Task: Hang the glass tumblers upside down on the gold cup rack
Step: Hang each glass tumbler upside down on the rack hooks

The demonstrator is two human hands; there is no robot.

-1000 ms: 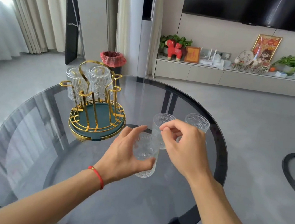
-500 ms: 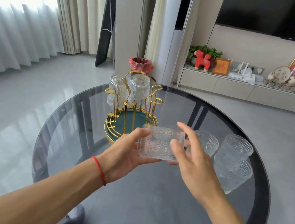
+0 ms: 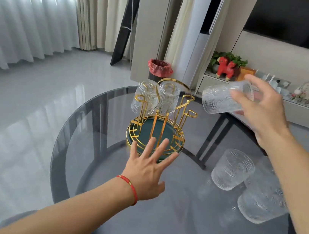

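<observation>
Your right hand (image 3: 258, 109) grips a tumbler (image 3: 223, 100) on its side, up right of the gold rack (image 3: 158, 129). Your left hand (image 3: 148, 167) is spread open at the rack's near edge; two glasses (image 3: 156, 97) hang there.

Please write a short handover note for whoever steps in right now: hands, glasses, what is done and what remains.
Right hand: holds one tumbler tilted in the air, right of the gold rack.
Left hand: empty, fingers spread at the rack's near rim.
Done: two tumblers hang upside down on the far pegs.
Left: hang the held one on a free peg, then the two upright glasses on the table.
</observation>
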